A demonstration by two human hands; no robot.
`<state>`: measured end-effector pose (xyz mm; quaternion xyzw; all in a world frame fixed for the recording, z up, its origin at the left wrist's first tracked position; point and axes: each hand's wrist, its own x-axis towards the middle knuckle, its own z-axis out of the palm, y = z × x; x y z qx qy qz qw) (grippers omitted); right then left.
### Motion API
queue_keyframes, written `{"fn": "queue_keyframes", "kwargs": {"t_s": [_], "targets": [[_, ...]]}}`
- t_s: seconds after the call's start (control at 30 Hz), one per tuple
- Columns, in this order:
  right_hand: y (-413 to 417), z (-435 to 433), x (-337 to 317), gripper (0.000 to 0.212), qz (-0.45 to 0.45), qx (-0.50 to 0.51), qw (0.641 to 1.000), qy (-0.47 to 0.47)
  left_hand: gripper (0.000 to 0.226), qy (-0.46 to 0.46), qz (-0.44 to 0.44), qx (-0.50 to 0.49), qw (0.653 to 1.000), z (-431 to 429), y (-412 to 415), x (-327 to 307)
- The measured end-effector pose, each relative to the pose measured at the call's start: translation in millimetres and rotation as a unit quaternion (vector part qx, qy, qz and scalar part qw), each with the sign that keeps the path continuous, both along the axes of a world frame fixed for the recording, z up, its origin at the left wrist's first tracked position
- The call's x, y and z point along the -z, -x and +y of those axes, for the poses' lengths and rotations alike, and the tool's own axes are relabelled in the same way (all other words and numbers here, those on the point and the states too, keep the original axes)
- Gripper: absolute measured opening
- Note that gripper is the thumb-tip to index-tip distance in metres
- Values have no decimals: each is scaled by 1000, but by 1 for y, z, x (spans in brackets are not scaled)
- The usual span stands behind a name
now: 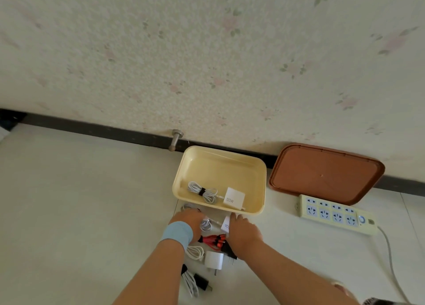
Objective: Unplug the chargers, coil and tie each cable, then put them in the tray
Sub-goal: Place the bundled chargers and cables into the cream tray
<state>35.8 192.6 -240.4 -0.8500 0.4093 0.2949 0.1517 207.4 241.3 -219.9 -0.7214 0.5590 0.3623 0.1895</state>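
Yellow tray (pixel 181 183) — tied cable (pixel 202 191) inside | left hand (pixel 187 219) (wristbanded), right hand (pixel 243 231) — seemingly on chargers (pixel 226 224), grips unclear

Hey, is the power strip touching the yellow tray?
Apart. The head view shows a strip of bare floor between the power strip and the right rim of the yellow tray.

A home room, by the look of it: faded floral wallpaper (pixel 207 52), dark skirting board (pixel 92 130), metal doorstop (pixel 176 139), pale floor (pixel 69 189).
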Motion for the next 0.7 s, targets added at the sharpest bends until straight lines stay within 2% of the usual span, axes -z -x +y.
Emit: {"fn": "queue_keyframes", "kwargs": {"t_s": [0.07,0.13,0.2,0.37,0.43,0.5,0.57,0.7], "targets": [[6,0,9,75,-20,-6,1000,10,54,19,17,-16,1000,1,-2,6],[8,-2,11,75,-30,-20,999,25,49,36,27,-31,998,0,-1,10],[7,-4,11,68,-37,-1,999,19,49,45,27,-32,998,-1,-1,13],[-1,-1,4,41,-43,5,998,-34,66,37,20,-7,999,4,-5,18],[-1,0,-1,37,-63,-13,996,-57,70,42,10,12,999,7,-7,15],[1,-3,-5,41,-111,11,988,-102,70,57,-5,43,997,9,-10,11],[2,-11,-14,46,-173,51,972,-148,60,72,-15,32,997,11,-11,6],[-5,-37,-40,38,-265,86,947,-160,28,86,22,-105,991,9,-15,-13]]}}
